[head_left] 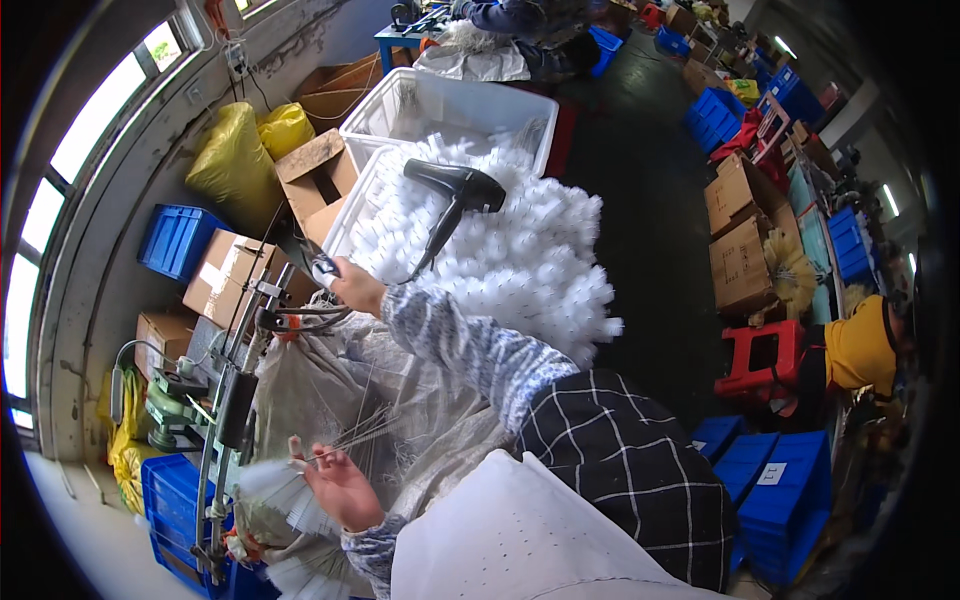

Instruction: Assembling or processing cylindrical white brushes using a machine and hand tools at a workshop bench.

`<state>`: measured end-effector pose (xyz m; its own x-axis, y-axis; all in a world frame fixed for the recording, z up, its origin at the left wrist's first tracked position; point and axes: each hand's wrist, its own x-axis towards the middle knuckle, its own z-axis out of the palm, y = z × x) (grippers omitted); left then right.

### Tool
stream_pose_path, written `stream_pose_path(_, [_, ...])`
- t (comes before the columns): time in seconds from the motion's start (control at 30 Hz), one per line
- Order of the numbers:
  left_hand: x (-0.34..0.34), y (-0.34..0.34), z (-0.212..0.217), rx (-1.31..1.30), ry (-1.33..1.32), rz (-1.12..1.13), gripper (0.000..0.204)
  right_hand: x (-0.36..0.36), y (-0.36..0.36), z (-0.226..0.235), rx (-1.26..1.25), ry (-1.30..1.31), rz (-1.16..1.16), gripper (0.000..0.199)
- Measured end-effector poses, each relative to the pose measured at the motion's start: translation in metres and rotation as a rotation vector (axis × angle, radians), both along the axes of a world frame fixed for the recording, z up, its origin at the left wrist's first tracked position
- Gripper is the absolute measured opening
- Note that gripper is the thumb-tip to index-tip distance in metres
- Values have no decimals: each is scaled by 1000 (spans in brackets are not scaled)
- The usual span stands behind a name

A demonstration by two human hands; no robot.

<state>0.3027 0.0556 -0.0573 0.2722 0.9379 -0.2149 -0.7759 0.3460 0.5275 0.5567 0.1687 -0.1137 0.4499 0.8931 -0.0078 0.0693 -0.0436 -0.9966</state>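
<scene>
My right hand (352, 287) is stretched out and shut on the dark handle (322, 268) of a metal bench machine (235, 390). My left hand (340, 487) is lower down, close to my body. It holds a white bristle brush (268, 484) together with a few thin metal wires (362, 434) that stick out to the right. Both sleeves are grey patterned. A clear plastic sheet (330, 390) lies bunched between the two hands.
A white bin (345, 215) heaped with white brushes stands beyond my right hand, with a black hair dryer (455, 192) on top. Cardboard boxes (232, 275), blue crates (178, 240) and yellow bags (235, 160) sit left. A red stool (757, 357) and a person in yellow (860, 345) are right.
</scene>
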Motion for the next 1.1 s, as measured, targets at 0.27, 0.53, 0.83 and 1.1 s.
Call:
stream_pose_path(0.27, [-48, -35, -60, -384, 130, -64, 34, -7, 7, 6, 99, -471, 201, 49])
stream_pose_path(0.53, [-122, -58, -7, -355, 187, -216, 31, -79, -10, 23, 230, -203, 643, 23])
stream_pose_path(0.83, [-318, -145, -63, -290, 1400, 1158, 21, -277, -16, 83, 191, -408, 1391, 25])
stream_pose_path(1.1, [-305, -115, -71, -506, 404, 875, 46, -409, -39, 25, -102, -934, 1560, 33])
